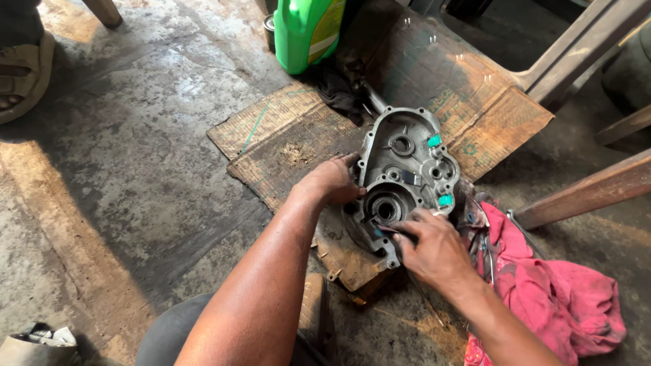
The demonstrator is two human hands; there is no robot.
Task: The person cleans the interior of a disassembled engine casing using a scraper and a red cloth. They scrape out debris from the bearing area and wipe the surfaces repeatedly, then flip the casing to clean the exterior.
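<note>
My left hand [330, 181] grips the left edge of the engine cover [405, 173], fingers curled over its rim. My right hand [429, 245] presses fingertips at the round bearing hole on the near end; whether it pinches anything there I cannot tell. The cover lies open side up on cardboard [285, 135], its long axis running from my grip away and slightly right. It is dull grey cast metal, greasy, with round recesses and two teal tabs. Right of my right hand lies a pink rag [556, 298]; beyond the cover stands a green jug [305, 30].

The right hand [430, 247] hides the engine casing's [407, 169] lower edge.
</note>
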